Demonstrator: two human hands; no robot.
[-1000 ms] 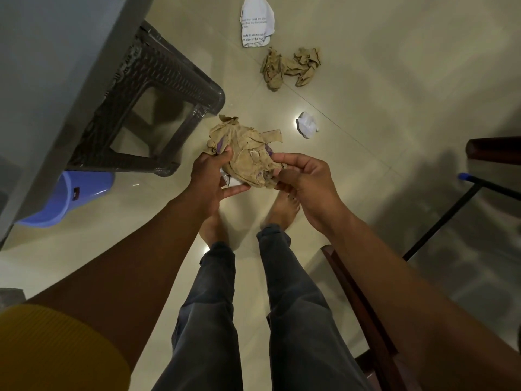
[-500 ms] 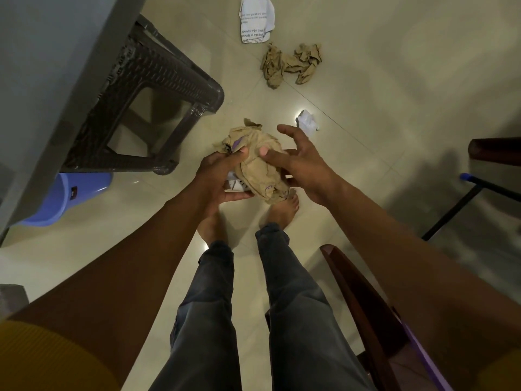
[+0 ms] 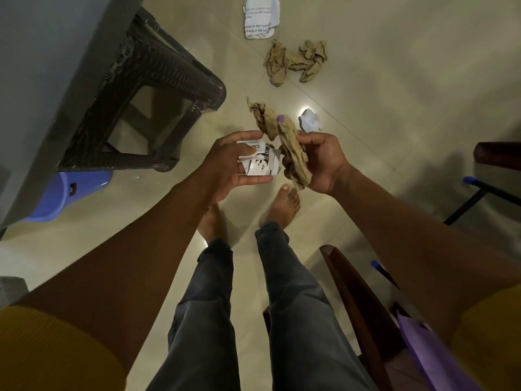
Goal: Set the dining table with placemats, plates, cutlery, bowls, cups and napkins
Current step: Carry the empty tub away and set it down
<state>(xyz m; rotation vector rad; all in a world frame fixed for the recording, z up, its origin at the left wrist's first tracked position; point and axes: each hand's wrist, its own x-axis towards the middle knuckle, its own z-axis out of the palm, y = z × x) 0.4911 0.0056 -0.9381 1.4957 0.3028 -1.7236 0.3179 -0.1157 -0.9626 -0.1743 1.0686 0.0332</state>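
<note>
Centre of frame: a small object wrapped in white printed paper (image 3: 260, 162) is held in the left hand (image 3: 225, 165), fingers (image 3: 248, 150) curled around it. Beside it, touching, the right hand (image 3: 321, 162) clamps its fingers on a strip of crumpled brown paper (image 3: 284, 139) that rises toward upper centre. Below the hands: bare feet and grey trouser legs on a glossy beige tiled floor (image 3: 394, 66). On the floor beyond lie a white paper ball (image 3: 310, 122), more crumpled brown paper (image 3: 296, 60) and a white printed sheet (image 3: 260, 19), top centre. Upper left: a dark woven stool (image 3: 146, 88) with a blue plastic stool (image 3: 64, 190) below it, under a grey surface edge (image 3: 56, 66). Lower right: a dark wooden chair (image 3: 363, 311); right edge, a black bar with blue tip (image 3: 476, 190). Open floor lies upper right.
</note>
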